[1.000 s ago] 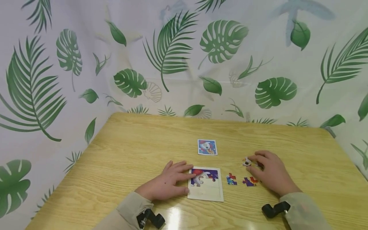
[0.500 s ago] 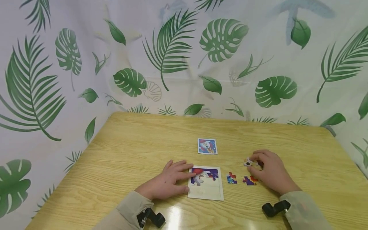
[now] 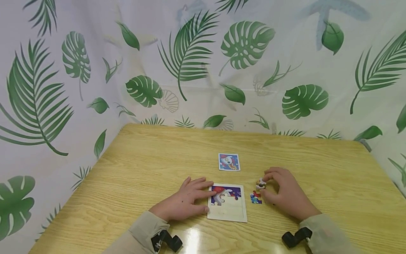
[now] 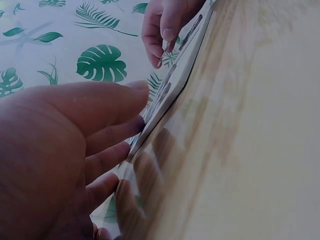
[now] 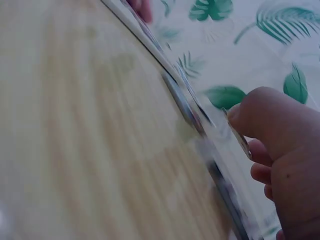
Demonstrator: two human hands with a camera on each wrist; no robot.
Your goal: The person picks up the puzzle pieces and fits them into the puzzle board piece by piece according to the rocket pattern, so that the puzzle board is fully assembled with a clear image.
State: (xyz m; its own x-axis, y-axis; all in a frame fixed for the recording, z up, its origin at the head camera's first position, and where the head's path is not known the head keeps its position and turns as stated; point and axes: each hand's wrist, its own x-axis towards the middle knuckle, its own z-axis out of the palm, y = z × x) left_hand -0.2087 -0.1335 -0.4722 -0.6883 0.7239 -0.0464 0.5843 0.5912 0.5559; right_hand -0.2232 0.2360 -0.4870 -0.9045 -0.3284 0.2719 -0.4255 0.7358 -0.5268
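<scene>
Right hand [image 3: 287, 194] is sitting further left than half a second ago, bringing a white puzzle piece [image 3: 260, 184] with it; left hand [image 3: 185, 201] is keeping its place. Nearest the person, left hand is lying with fingers spread, pinching nothing, fingertips meeting the left rim of the puzzle tray [image 3: 223, 212], at least one lapping over it. Tray is lying flat on the table [image 3: 142, 158], looking near square and so showing no clear long axis; its bare floor is running along the near side and up the right. Just beside the tray's right rim, a red-and-blue loose piece [image 3: 256, 198] is lying. Slightly beyond that, right thumb and fingers are pinching the white piece, which is showing edge-on and tilted in the right wrist view, seemingly clear of the table. Under this hand a blurred dark edge [image 5: 223, 192] is showing, probably another piece. Relation that matters, by my judgement: bare floor is lying left of the held piece and a little nearer the person; right hand is facing that side, left hand is bordering the opposite rim. Farther off, a picture card [image 3: 229, 162] is lying apart from both hands
</scene>
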